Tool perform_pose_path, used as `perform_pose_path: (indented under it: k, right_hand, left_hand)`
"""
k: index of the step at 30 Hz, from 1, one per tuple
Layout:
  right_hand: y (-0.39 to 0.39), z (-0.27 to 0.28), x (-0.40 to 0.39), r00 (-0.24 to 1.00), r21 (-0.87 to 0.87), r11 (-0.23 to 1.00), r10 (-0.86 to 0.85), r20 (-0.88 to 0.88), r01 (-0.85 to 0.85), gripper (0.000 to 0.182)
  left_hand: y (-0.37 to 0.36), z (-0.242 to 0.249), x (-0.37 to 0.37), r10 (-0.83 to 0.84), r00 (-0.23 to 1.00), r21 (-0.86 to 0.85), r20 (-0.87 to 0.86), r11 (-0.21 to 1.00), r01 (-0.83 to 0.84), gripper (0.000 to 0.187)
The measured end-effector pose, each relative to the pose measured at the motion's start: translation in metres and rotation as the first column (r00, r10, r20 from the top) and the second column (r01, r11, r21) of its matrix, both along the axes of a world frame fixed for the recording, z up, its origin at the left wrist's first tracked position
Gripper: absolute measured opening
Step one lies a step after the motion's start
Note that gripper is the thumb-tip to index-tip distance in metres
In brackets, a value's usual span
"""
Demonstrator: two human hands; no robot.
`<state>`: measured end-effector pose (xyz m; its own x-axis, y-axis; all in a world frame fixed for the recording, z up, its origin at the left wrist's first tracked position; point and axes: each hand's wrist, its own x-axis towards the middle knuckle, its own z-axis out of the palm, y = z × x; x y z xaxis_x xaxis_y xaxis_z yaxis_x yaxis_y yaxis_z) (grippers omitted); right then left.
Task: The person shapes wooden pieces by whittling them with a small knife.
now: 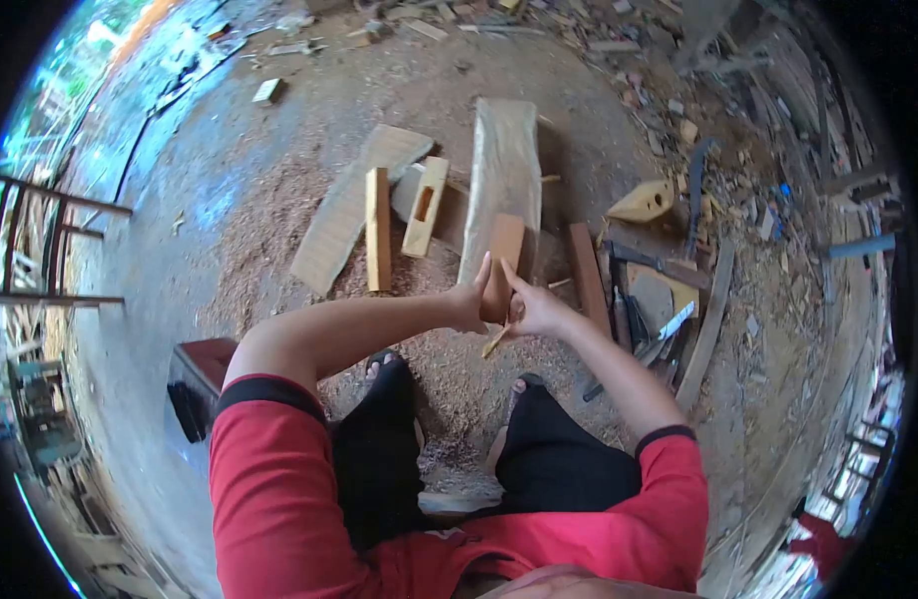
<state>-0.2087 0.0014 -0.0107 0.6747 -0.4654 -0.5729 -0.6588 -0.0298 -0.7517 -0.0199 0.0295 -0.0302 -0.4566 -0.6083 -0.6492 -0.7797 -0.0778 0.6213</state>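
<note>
Where the person sits, the floor [229, 200] is bare packed earth strewn with sawdust and offcuts, open-air workshop, scrap timber piled along the far edge; a long pale plank [504, 170] lies ahead, a notched yellow block [424, 205] and a narrow yellow bar [377, 228] just left of it, a dark box [205, 374] beside the left knee; hand tools lie in a loose heap at right [659, 319]; the wood piece [501, 262] is a short reddish-brown slat, smooth-faced, held above the feet in front of the plank; long axis runs roughly upright, top end tilted slightly right and away; left hand [471, 299] closed on its lower left edge; right hand [534, 307] gripping the lower right edge, index finger raised along it
</note>
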Motion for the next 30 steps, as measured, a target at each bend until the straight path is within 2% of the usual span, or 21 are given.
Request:
perform_pose_path:
  k: [1, 2, 4, 5, 6, 8, 9, 10, 11, 12, 16, 18, 19, 20, 21, 22, 24, 25, 27, 30]
  right_hand:
    - [0.008, -0.004, 0.001, 0.995, 0.007, 0.998, -0.059, 0.084, 0.059, 0.122]
    - [0.015, -0.006, -0.003, 0.996, -0.002, 0.999, -0.036, 0.086, 0.036, 0.122]
    - [0.019, -0.003, -0.007, 0.982, 0.036, 0.991, -0.132, 0.137, 0.128, 0.126]
    - [0.02, 0.0, -0.01, 0.989, -0.076, 0.993, -0.084, 0.126, 0.094, 0.126]
    - [0.021, 0.001, -0.011, 0.989, -0.077, 0.994, -0.066, 0.129, 0.076, 0.126]
    - [0.018, 0.003, -0.013, 0.951, 0.187, 0.942, -0.298, 0.087, 0.278, 0.122]
    - [0.019, 0.001, -0.013, 0.942, 0.22, 0.93, -0.32, 0.098, 0.293, 0.119]
    - [0.021, 0.001, -0.01, 0.946, 0.216, 0.935, -0.309, 0.102, 0.282, 0.119]
    - [0.023, 0.0, -0.007, 0.931, 0.241, 0.92, -0.345, 0.118, 0.31, 0.119]
    - [0.026, -0.001, -0.005, 0.917, 0.274, 0.901, -0.38, 0.121, 0.337, 0.118]
    - [0.028, -0.009, -0.002, 0.919, 0.281, 0.904, -0.369, 0.138, 0.321, 0.116]
    - [0.026, -0.011, -0.002, 0.907, 0.294, 0.892, -0.396, 0.141, 0.344, 0.113]
    - [0.024, -0.015, -0.005, 0.891, 0.277, 0.882, -0.431, 0.142, 0.382, 0.111]
    - [0.022, -0.019, -0.008, 0.872, 0.258, 0.869, -0.467, 0.144, 0.423, 0.109]
    - [0.023, -0.024, -0.012, 0.839, 0.27, 0.847, -0.512, 0.184, 0.458, 0.102]
    - [0.023, -0.03, -0.019, 0.839, 0.27, 0.846, -0.514, 0.179, 0.46, 0.102]
    - [0.023, -0.04, -0.029, 0.832, 0.279, 0.822, -0.542, 0.117, 0.496, 0.095]
    - [0.025, -0.042, -0.033, 0.831, 0.281, 0.82, -0.544, 0.115, 0.498, 0.095]
    - [0.031, -0.045, -0.039, 0.903, 0.124, 0.899, -0.428, 0.037, 0.421, 0.092]
    - [0.032, -0.051, -0.045, 0.919, 0.131, 0.91, -0.392, -0.033, 0.393, 0.091]
  left_hand:
    - [0.002, -0.005, 0.007, 0.072, 0.997, 0.047, 0.038, 0.996, -0.074, 0.127]
    - [0.004, -0.01, 0.013, 0.096, 0.995, 0.038, 0.038, 0.995, -0.097, 0.127]
    - [0.003, -0.024, 0.027, 0.343, 0.936, 0.111, -0.081, 0.936, -0.334, 0.125]
    - [0.005, -0.033, 0.034, 0.459, 0.879, 0.16, -0.132, 0.885, -0.438, 0.124]
    - [0.008, -0.041, 0.034, 0.474, 0.871, 0.158, -0.13, 0.877, -0.454, 0.124]
    - [0.008, -0.053, 0.02, 0.757, 0.607, 0.375, -0.24, 0.649, -0.661, 0.117]
    - [0.011, -0.035, 0.015, 0.811, 0.497, 0.471, -0.31, 0.585, -0.661, 0.112]
    - [0.016, -0.049, 0.01, 0.809, 0.41, 0.498, -0.422, 0.584, -0.64, 0.114]
    - [0.022, -0.063, 0.009, 0.779, 0.453, 0.458, -0.434, 0.624, -0.633, 0.111]
    - [0.03, -0.05, 0.008, 0.753, 0.49, 0.429, -0.439, 0.655, -0.622, 0.109]
    - [0.027, -0.045, 0.024, 0.761, 0.441, 0.406, -0.475, 0.635, -0.657, 0.098]
    - [0.027, -0.048, 0.042, 0.761, 0.343, 0.447, -0.551, 0.616, -0.649, 0.085]
    - [0.026, -0.035, 0.054, 0.74, 0.383, 0.326, -0.553, 0.615, -0.718, 0.08]
    - [0.024, -0.03, 0.072, 0.705, 0.497, 0.265, -0.505, 0.675, -0.688, 0.078]
    - [0.023, -0.035, 0.087, 0.699, 0.494, 0.239, -0.518, 0.672, -0.701, 0.079]
    - [0.024, -0.035, 0.099, 0.691, 0.491, 0.212, -0.53, 0.669, -0.713, 0.079]
    - [0.028, -0.028, 0.113, 0.765, 0.275, 0.305, -0.582, 0.519, -0.799, 0.077]
    - [0.027, -0.041, 0.122, 0.81, 0.255, 0.311, -0.528, 0.464, -0.83, 0.073]
    - [0.022, -0.042, 0.134, 0.83, 0.239, 0.313, -0.503, 0.433, -0.845, 0.071]
    - [0.01, -0.041, 0.141, 0.836, 0.195, 0.318, -0.513, 0.397, -0.861, 0.062]
